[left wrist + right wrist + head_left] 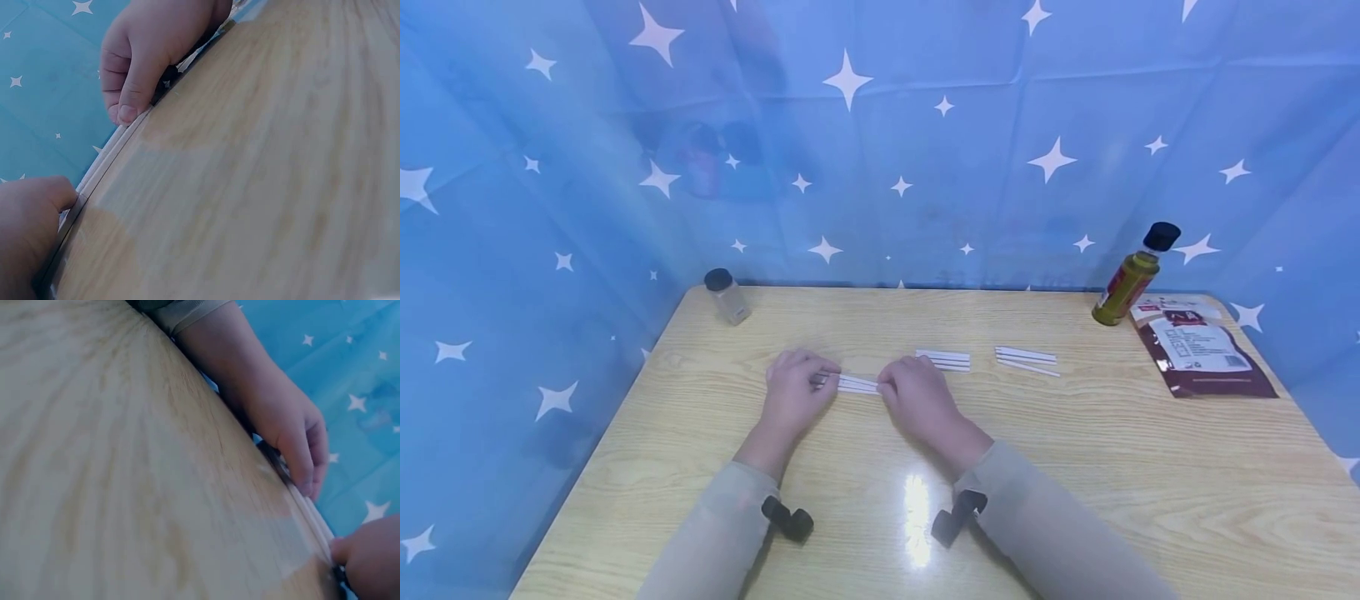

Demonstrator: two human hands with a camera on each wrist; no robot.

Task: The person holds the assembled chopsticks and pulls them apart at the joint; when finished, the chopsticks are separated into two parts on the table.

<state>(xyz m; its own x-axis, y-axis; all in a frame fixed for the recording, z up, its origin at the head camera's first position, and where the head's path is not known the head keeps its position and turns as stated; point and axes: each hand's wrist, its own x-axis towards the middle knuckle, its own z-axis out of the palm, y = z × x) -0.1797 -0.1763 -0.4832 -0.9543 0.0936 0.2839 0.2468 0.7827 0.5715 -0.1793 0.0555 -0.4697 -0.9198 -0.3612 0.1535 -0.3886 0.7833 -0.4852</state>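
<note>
A small row of thin white sticks [859, 384] lies on the wooden table between the two hands. At their left end, the left hand [799, 390] pinches with thumb and index finger, its other fingers curled behind. The right hand [919, 398] grips the right end with bent fingers. Across the left wrist view, the white sticks [103, 164] run along the tabletop between both hands. The right wrist view shows the left hand's thumb and fingers [304, 469] closed at the sticks [312, 519]; the right hand [372, 556] is partly cut off there.
Just right of the right hand lies a set of white sticks [951, 361], with another set [1026, 357] farther right, one stick slanted. A black-capped jar [730, 302] stands back left. At the back right are an oil bottle [1126, 287] and a brown-and-white pouch [1206, 354].
</note>
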